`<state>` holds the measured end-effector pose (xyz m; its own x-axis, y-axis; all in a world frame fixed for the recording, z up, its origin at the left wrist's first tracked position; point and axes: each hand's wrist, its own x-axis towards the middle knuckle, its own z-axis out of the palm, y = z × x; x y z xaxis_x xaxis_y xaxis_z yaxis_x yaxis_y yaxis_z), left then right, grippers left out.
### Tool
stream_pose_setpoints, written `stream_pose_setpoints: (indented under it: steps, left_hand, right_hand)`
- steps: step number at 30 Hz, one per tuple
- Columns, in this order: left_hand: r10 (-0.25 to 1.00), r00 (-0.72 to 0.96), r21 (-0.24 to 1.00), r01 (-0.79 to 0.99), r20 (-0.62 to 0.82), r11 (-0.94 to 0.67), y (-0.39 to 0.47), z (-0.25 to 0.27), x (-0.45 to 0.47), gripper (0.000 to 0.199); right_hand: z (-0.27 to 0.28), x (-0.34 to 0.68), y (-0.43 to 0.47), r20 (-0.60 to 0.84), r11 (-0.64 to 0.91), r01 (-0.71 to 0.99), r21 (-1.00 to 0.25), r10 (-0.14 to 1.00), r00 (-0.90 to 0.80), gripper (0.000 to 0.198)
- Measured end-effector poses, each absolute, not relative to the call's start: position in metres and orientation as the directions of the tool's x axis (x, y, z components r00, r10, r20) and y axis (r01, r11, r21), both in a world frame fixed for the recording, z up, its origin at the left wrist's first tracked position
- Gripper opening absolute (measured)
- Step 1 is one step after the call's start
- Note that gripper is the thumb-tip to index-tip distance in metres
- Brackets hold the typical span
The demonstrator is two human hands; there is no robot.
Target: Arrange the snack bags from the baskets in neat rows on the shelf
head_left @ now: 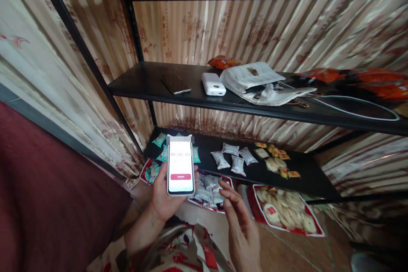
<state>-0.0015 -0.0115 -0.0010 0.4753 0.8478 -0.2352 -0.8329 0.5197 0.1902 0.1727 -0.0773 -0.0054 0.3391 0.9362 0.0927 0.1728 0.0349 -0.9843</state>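
Observation:
My left hand (161, 191) is wrapped round a smartphone (180, 165), whose lit screen shows a timer at zero above a red button. To the right of the phone, my right hand (239, 221) hangs in the air with its fingers apart and holds nothing. Beyond the hands, on the lower shelf, lie green wrapped snacks (159, 139), partly hidden by the phone, then several silver-white packets (231, 148) and small yellow packets (277, 153). Below the shelf stand a bag of silver packets (204, 193) and a red-edged bag of pale round snacks (283, 208).
A black shelf rack (191, 104) stands in front of a patterned curtain (197, 25). Its middle shelf bears a dark phone (175, 83), a white power bank (213, 84), a white handbag (251, 78), a white cable (360, 112) and orange packages (379, 78).

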Motion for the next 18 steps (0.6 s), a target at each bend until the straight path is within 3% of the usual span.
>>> stream_pose_setpoints:
  steps: [8, 18]
  left_hand:
    - [0.875, 0.405, 0.191, -0.868, -0.264, 0.459, -0.027, -0.005, 0.007, 0.057]
    - [0.93, 0.215, 0.158, -0.95, -0.297, 0.27, -0.062, -0.019, 0.002, 0.057]
  right_hand:
    - [-0.012, 0.19, -0.086, 0.079, 0.025, 0.178, -0.984, 0.949, 0.304, 0.026]
    - [-0.028, 0.191, -0.078, -0.047, -0.07, 0.163, -0.984, 0.989, 0.14, 0.029]
